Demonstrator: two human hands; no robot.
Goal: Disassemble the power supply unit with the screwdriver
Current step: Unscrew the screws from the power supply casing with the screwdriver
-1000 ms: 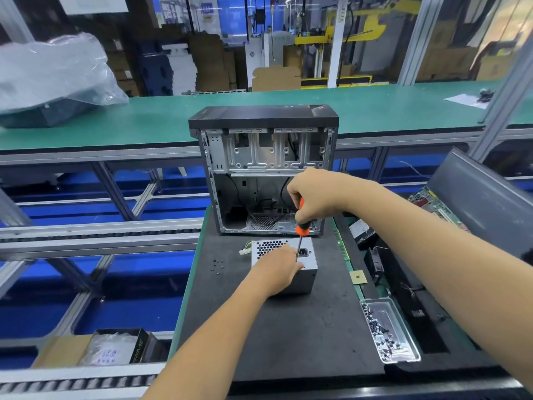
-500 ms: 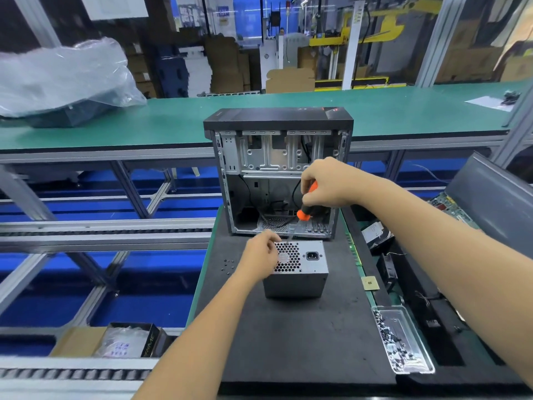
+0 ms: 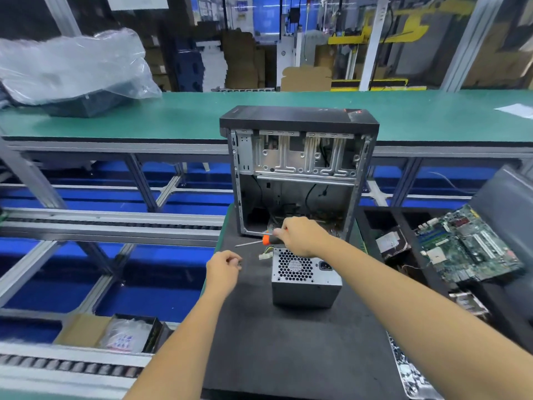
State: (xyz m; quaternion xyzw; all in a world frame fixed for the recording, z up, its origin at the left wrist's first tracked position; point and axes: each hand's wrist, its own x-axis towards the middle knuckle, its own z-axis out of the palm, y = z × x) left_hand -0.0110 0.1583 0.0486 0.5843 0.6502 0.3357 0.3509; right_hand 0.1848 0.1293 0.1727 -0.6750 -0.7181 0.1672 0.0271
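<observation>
The grey power supply unit [image 3: 306, 280] stands on the black mat [image 3: 282, 350], its honeycomb fan grille and power socket facing up. Short wires with a white plug [image 3: 265, 255] stick out at its far left. My right hand [image 3: 302, 235] is just behind the unit and grips the orange and black screwdriver [image 3: 266, 240], whose thin shaft lies level and points left. My left hand [image 3: 225, 269] hovers left of the unit, apart from it, fingers curled, pinching a small dark screw [image 3: 239, 265] at the fingertips.
An open computer case [image 3: 297, 168] stands upright behind the unit. To the right lie a green motherboard [image 3: 467, 249], a hard drive [image 3: 392, 243] and a grey panel [image 3: 507, 206]. A tray of screws [image 3: 409, 373] sits bottom right. A cardboard box [image 3: 115, 333] lies lower left.
My left hand has left the top of the unit and moved left with fingers pinched. My right hand has lifted the screwdriver off the unit and turned it level, pointing left.
</observation>
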